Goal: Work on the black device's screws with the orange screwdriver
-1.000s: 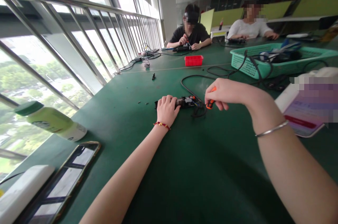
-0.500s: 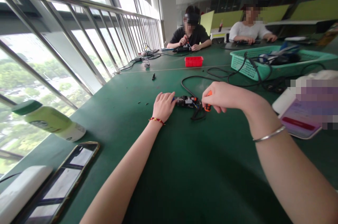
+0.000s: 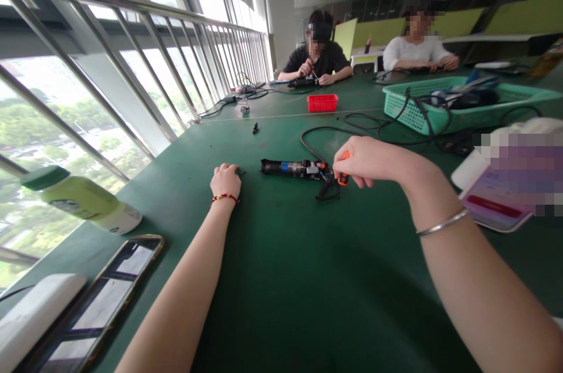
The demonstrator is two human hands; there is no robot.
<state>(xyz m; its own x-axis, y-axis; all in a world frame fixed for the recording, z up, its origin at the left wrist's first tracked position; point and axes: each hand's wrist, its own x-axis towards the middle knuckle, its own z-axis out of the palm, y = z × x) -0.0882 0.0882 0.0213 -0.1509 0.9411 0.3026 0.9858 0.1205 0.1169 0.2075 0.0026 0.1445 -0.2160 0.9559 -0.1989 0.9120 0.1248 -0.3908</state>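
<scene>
My right hand (image 3: 358, 159) is closed round the orange-and-black handle of a screwdriver (image 3: 343, 179), at the right end of an opened black cylindrical electric tool (image 3: 284, 168). The tool lies on its side, with coloured wires and inner parts bare at its right half and a blue band near the middle. My left hand (image 3: 226, 181) rests on the table left of the tool, apart from it. Its fingers are curled together beside tiny dark bits (image 3: 240, 172); whatever they pinch is too small to make out.
A black cord (image 3: 303, 134) runs from the tool toward a green basket (image 3: 417, 112) of gear. Beyond stand a red tray (image 3: 322, 103) and a small black part (image 3: 255, 128). A bottle (image 3: 81, 200) and phone (image 3: 105, 297) lie left. Two people sit across the table.
My left hand has let go of the tool and moved left to the small bits on the table. My right hand has barely shifted, still holding the screwdriver.
</scene>
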